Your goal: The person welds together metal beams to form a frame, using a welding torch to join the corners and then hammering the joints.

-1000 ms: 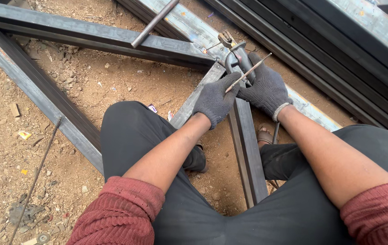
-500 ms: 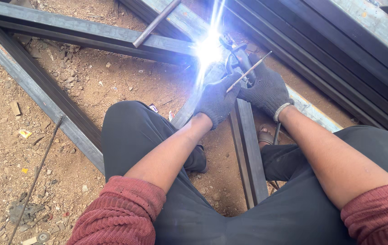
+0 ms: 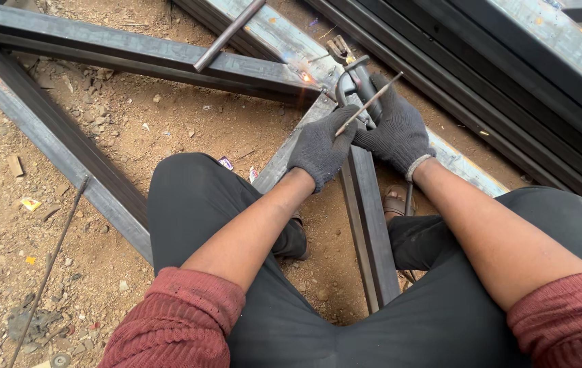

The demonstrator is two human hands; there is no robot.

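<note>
The steel frame (image 3: 134,51) of rectangular tubes is laid on the bare dirt ground (image 3: 168,123), with one long tube run across the top of the view, a second slanted down the left side, and a shorter tube (image 3: 369,225) set between the person's knees and directed up toward the joint. A small orange glow (image 3: 306,78) is seen at that joint, where the shorter tube is met by the cross tube. Further dark steel lengths (image 3: 509,82) are stacked along the upper right of the ground. A thin round bar (image 3: 229,34) is rested aslant over the cross tube, and a thin rod (image 3: 49,266) is lain on the dirt at the lower left. The welding electrode holder (image 3: 355,82) is held just above the joint, its clamp end pointed at the glow. The right hand (image 3: 396,133), in a dark knit glove, is closed around the holder's handle. The left hand (image 3: 321,146), gloved alike, is placed on the shorter tube just beside the right, and a welding rod (image 3: 369,103) is pinched in its grip, slanted up to the right across both hands. Red cuffs are pushed up on both forearms.
</note>
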